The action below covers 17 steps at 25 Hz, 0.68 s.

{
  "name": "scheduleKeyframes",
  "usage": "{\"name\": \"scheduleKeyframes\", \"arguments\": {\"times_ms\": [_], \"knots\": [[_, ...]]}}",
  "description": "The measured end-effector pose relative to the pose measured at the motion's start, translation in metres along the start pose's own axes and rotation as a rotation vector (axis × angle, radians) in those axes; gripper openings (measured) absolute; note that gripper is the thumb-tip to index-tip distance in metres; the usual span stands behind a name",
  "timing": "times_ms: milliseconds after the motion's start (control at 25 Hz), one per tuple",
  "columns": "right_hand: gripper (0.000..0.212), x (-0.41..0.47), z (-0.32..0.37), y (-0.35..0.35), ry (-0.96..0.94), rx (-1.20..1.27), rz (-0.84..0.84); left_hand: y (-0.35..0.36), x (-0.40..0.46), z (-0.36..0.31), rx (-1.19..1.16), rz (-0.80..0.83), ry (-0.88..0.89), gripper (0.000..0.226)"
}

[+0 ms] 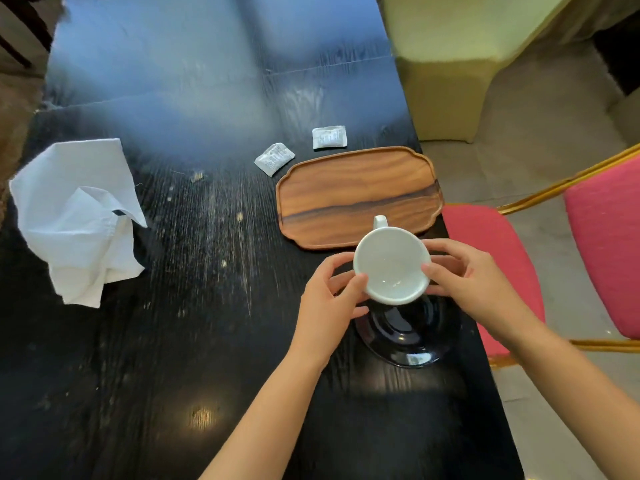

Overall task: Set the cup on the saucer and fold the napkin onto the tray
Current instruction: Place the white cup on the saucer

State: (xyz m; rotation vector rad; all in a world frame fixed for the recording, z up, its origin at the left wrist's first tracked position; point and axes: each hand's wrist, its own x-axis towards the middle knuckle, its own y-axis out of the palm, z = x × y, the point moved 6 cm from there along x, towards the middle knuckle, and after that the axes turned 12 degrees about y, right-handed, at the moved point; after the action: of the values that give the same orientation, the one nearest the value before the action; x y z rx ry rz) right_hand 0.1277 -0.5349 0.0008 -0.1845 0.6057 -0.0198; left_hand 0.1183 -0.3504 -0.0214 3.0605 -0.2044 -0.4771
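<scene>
**Cup in transit, napkin untouched**

Cup (392,266): white, clasped at its sides by both hands, left hand (330,299) and right hand (474,278), above the far edge of the dark saucer (408,336); not yet set down. Napkin (81,220): crumpled, far left on the tabletop (194,306), unfolded. Tray (358,195): wooden, just beyond the cup, bare. Both steps outstanding.

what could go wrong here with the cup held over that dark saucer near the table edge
1. The white cup is pinched only at its rim by the left hand and right hand, so it might slip.
2. The dark saucer is hard to see against the black table and lies near the edge, so an off-centre landing could tip it.
3. The napkin lies crumpled far from the wooden tray; reaching across could knock the cup.
</scene>
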Motion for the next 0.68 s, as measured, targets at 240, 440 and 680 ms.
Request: {"name": "scheduleKeyframes", "arguments": {"times_ms": [240, 440, 680], "knots": [[0.027, -0.011, -0.049, -0.013, 0.096, 0.042, -0.030, 0.023, -0.022, 0.033, 0.083, 0.064, -0.091, 0.028], [0.029, -0.012, -0.067, -0.017, 0.118, 0.051, -0.039, 0.029, -0.027, 0.041, 0.136, 0.062, -0.111, 0.030], [0.029, -0.014, -0.070, -0.019, 0.126, 0.016, -0.041, 0.029, -0.030, 0.040, 0.190, 0.038, -0.117, 0.031]]}}
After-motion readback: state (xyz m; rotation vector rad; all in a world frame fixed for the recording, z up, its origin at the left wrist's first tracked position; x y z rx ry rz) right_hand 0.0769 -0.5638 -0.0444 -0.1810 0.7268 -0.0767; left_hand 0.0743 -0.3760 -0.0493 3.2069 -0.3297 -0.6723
